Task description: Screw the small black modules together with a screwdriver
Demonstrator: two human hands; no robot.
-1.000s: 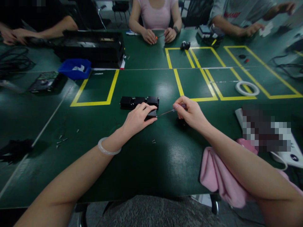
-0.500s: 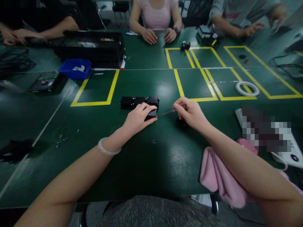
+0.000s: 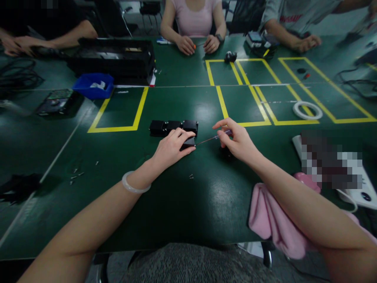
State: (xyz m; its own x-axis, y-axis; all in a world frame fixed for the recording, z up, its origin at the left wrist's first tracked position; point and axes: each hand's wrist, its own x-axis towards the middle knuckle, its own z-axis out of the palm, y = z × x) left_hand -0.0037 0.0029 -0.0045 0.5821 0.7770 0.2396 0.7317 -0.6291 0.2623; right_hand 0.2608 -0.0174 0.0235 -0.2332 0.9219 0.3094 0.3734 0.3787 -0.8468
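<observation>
My left hand (image 3: 173, 145) is closed on a small black block (image 3: 187, 144), pinning it on the green table. A screwdriver (image 3: 209, 139) lies slantwise in my right hand (image 3: 237, 137). Its thin shaft points left, and the tip meets the block's right end near my left thumb. The thumb of my right hand stays at the handle while the index finger is lifted away from it. Just beyond my left hand stands a row of three black blocks (image 3: 173, 127) with small metal screws on them. A dark object (image 3: 226, 152) shows partly below my right hand.
Loose screws (image 3: 191, 176) lie nearer me, with several more screws (image 3: 77, 173) to the left. A pink cloth (image 3: 273, 216) and a white device (image 3: 363, 188) are at right. Beyond are a tape roll (image 3: 308, 110), a blue bin (image 3: 93, 85) and co-workers' hands (image 3: 197, 45).
My right index finger has lifted and straightened off the screwdriver handle. My left hand and the block have stayed put. The far-right co-worker's hands have moved.
</observation>
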